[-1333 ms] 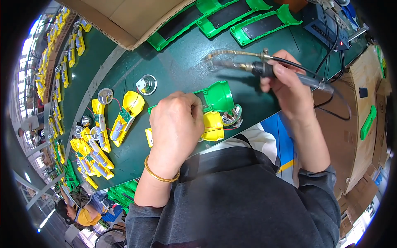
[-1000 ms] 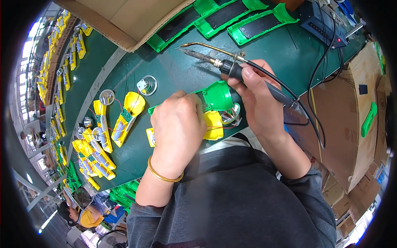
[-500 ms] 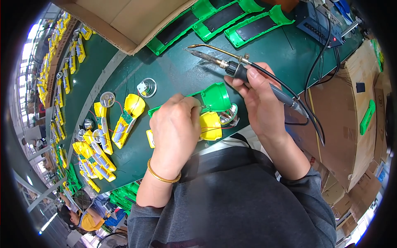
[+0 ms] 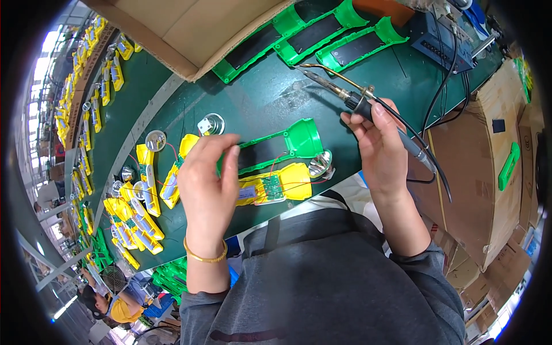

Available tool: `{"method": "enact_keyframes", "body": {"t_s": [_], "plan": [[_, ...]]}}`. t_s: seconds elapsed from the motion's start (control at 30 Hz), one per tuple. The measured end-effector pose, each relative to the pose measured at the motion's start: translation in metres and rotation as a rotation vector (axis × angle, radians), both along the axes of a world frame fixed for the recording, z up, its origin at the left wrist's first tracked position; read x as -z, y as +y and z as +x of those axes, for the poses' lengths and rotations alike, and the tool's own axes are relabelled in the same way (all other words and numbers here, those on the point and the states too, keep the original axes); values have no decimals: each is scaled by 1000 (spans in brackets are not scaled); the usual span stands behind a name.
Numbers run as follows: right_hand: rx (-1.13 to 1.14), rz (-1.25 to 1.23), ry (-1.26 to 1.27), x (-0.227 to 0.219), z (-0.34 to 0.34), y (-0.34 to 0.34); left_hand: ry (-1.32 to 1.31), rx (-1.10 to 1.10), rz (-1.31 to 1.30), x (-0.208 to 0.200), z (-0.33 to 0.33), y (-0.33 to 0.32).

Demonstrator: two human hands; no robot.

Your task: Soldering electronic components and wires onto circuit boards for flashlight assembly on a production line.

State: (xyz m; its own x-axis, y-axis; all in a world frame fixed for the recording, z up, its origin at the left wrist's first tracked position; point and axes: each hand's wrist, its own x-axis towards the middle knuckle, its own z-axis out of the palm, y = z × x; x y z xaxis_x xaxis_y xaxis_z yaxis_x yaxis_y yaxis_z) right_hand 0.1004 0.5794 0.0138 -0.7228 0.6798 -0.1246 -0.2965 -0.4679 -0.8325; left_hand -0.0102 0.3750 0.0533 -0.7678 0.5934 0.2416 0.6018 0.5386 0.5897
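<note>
An opened flashlight lies on the green bench in front of me: a green shell half and a yellow half with a small circuit board, joined by thin wires, plus a shiny reflector beside them. My left hand hovers over the left end of the two halves with fingers pinched together near a wire. My right hand grips a soldering iron, its tip raised and pointing away to the upper left, well clear of the flashlight.
Several yellow half-assembled flashlights lie at the left, with loose reflectors. Green shells rest at the far side by a cardboard box. A soldering station and cardboard boxes stand to the right. Another person sits lower left.
My right hand brought the soldering iron in toward the flashlight, then lifted it back and to the right. My left hand slid left, uncovering the flashlight halves.
</note>
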Motion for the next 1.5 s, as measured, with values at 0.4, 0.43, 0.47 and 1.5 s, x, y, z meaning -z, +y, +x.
{"method": "enact_keyframes", "body": {"t_s": [0.4, 0.43, 0.47, 1.5], "plan": [[-31, 58, 126, 25, 17, 17, 122, 201, -154, -16, 18, -33], [-41, 56, 126, 28, 17, 17, 129, 245, -110, -14, 26, -45], [-27, 51, 122, 28, 14, 14, 147, 282, -112, -8, 32, -54], [163, 92, -7, 25, -15, 18, 356, -210, -334, -9, -287, -208]]}}
